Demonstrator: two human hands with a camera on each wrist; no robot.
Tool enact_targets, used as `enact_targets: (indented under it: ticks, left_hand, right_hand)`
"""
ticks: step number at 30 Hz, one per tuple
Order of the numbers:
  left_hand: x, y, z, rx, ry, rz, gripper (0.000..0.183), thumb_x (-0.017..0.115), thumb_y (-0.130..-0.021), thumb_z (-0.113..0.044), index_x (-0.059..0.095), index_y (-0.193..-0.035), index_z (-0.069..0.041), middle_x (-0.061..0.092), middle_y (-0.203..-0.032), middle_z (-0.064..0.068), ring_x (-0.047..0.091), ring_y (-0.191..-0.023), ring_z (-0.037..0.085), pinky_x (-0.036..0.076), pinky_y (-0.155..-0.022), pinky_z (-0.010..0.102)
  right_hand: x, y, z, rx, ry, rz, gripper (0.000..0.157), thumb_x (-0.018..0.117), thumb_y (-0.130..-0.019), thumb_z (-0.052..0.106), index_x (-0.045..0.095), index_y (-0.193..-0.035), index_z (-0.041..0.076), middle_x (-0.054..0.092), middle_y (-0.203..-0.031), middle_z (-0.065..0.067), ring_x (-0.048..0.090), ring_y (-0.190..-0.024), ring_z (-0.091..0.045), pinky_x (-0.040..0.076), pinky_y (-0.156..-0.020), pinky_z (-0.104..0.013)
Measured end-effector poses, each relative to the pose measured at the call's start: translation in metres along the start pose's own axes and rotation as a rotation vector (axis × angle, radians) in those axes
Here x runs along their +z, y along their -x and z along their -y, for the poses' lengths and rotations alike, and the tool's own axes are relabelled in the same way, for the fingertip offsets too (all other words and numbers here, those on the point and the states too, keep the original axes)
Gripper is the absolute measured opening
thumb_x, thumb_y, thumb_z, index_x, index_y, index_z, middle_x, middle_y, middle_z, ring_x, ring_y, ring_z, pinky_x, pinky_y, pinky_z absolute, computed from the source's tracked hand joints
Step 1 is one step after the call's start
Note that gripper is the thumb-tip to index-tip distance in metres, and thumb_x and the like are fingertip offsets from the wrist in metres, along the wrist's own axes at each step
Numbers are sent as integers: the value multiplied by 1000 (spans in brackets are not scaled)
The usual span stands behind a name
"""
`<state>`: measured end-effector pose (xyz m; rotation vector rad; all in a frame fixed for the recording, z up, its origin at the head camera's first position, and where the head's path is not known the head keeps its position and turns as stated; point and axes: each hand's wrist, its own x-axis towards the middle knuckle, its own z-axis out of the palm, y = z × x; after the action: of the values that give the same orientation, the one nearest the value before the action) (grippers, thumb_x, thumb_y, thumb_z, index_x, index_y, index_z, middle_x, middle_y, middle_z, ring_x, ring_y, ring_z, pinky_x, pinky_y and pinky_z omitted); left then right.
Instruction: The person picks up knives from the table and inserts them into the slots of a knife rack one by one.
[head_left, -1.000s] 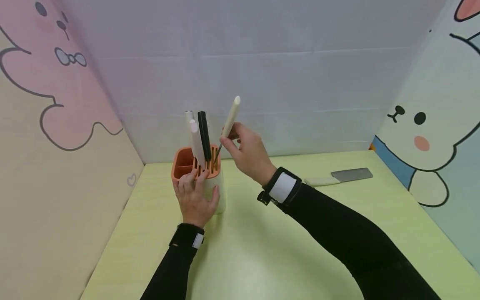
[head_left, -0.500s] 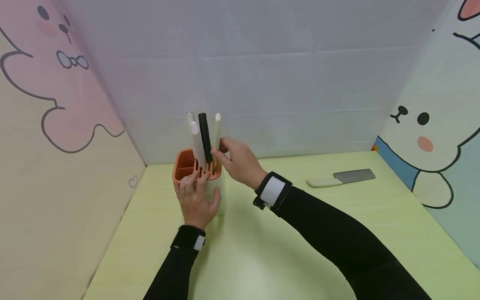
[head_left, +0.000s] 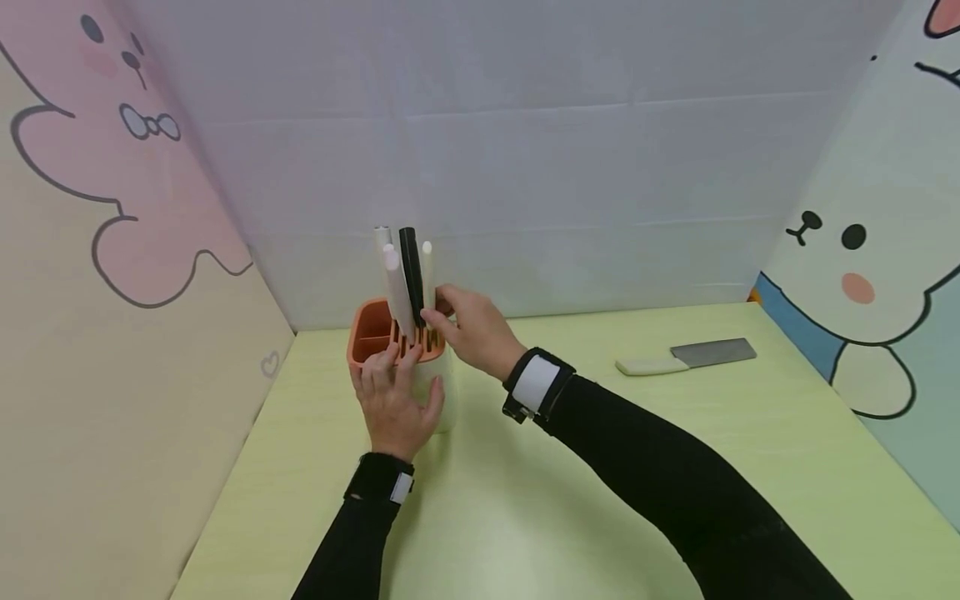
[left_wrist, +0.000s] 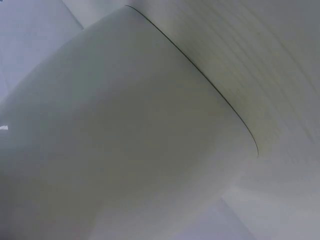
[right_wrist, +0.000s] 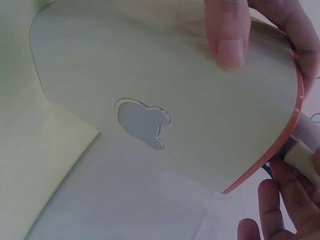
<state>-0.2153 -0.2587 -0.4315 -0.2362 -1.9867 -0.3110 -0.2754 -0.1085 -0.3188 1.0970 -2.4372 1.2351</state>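
A cream knife holder [right_wrist: 200, 95] with an orange slotted top [head_left: 369, 320] stands at the left of the table. My left hand [head_left: 397, 414] grips its near rim, fingers over the edge and thumb against the outer wall. Between thumb and fingers, my right hand [head_left: 482, 332] pinches a knife's cream handle [head_left: 428, 277], nearly upright over the right-hand slots. A bit of blade shows just above the rim in the right wrist view; the rest is hidden. Black [head_left: 411, 277] and white [head_left: 399, 292] handles rise beside it. Only the holder's wall [left_wrist: 140, 110] fills the left wrist view.
A cleaver [head_left: 712, 352] with a pale handle lies flat on the table [head_left: 555, 500] at the right. Behind the table's far edge stands a plain wall [head_left: 525, 183]. Side panels with cartoon animals [head_left: 855, 275] flank the table.
The right hand has brought the tilted knife leftward and upright, then lowered it, so its handle sits lower beside the black one. The left hand keeps its hold on the rim.
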Motion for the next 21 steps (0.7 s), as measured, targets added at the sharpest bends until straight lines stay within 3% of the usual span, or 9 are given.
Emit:
enact_targets:
  ticks: [14, 21]
  left_hand:
    - [1, 0, 0, 10, -10, -8, 49, 62, -76, -32, 54, -120, -11, 45, -121, 18, 39, -110, 35, 23, -99, 60]
    - [1, 0, 0, 4, -12, -2, 51, 64, -75, -31, 54, -120, -12, 45, -122, 17, 39, -111, 34, 23, -100, 59]
  right_hand:
    - [12, -1, -8, 44, 26, -3, 24, 56, -95, 27, 60, -111, 10, 66, -99, 1, 57, -94, -12, 49, -79, -31]
    - [18, 0, -12, 60, 31, -48, 33, 61, -91, 27, 56, -118, 8, 64, -89, 4, 53, -92, -13, 45, -78, -33]
